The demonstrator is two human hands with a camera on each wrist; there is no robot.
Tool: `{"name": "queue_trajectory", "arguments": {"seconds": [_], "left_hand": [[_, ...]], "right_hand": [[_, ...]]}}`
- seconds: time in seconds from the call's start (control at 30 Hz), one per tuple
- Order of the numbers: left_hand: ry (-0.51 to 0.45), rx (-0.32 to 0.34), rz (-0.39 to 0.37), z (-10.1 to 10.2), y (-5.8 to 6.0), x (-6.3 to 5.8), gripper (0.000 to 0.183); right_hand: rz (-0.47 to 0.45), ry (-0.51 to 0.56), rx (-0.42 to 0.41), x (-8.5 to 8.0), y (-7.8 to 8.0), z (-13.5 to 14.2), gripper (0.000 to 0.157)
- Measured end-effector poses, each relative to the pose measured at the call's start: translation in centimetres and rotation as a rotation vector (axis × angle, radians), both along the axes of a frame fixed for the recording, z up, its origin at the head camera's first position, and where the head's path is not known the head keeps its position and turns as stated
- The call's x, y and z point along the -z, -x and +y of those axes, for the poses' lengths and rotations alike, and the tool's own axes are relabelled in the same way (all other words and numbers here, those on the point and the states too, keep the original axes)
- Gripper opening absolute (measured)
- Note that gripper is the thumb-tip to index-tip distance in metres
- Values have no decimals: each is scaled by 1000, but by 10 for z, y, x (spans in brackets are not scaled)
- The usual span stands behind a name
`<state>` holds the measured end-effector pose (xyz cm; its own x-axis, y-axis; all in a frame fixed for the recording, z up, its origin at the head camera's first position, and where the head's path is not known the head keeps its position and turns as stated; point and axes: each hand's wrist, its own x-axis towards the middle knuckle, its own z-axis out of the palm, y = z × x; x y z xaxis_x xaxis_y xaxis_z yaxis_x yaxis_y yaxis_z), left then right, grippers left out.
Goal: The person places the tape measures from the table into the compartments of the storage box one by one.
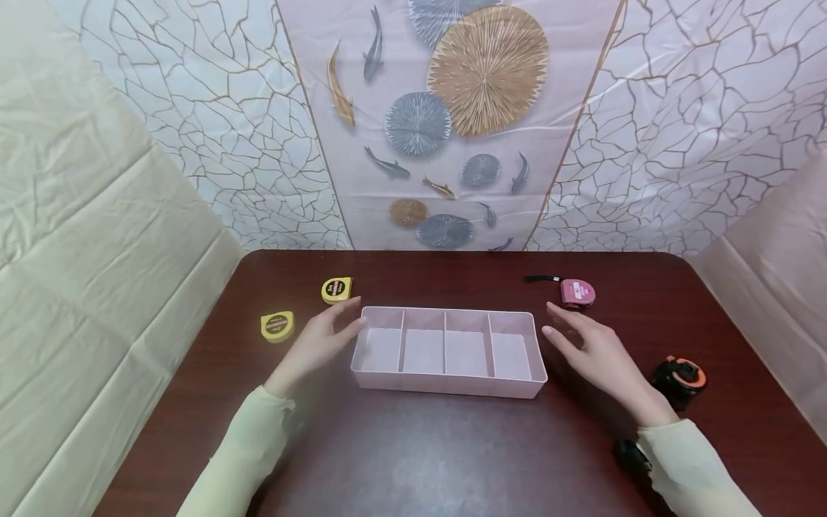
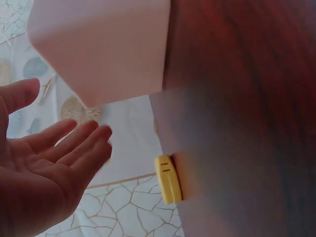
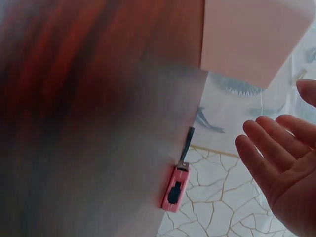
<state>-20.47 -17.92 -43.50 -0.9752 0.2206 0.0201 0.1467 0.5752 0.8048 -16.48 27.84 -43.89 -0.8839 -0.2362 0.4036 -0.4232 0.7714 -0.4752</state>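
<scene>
A pale pink tray (image 1: 423, 384) with several side-by-side compartments sits on the dark table; nothing lies in its compartments. Beside its left end is my left hand (image 1: 316, 346), fingers extended and holding nothing. Both the hand (image 2: 54, 163) and the tray's end wall (image 2: 108, 59) show in the left wrist view, with a gap between them. At the opposite end, my right hand (image 1: 597, 352) reaches forward with straight fingers, apart from the tray. The right wrist view shows that palm (image 3: 291, 168) bare, near the other end wall (image 3: 247, 44).
Two yellow tape measures (image 1: 337, 290) (image 1: 278, 327) lie left of the tray. A pink tape measure (image 1: 577, 293) with a black strap is at the back right. Near my right forearm stands a black-and-orange tape measure (image 1: 678, 380); a black object (image 1: 632, 457) is partly hidden by the sleeve.
</scene>
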Motion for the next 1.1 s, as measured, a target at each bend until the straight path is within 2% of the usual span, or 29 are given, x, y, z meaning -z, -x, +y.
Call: {"name": "queue_trajectory", "arguments": {"seconds": [0.13, 0.4, 0.67, 1.1], "left_hand": [[20, 10, -7, -1, 0, 4, 55], [-64, 45, -82, 0, 1, 10, 62], [-77, 77, -110, -1, 3, 9, 63], [-63, 75, -96, -6, 6, 11, 63]], "right_hand": [[-2, -29, -17, 4, 0, -6, 45], [-69, -81, -21, 3, -2, -11, 48], [-130, -83, -19, -1, -1, -10, 46], [-253, 10, -72, -4, 6, -12, 49]]}}
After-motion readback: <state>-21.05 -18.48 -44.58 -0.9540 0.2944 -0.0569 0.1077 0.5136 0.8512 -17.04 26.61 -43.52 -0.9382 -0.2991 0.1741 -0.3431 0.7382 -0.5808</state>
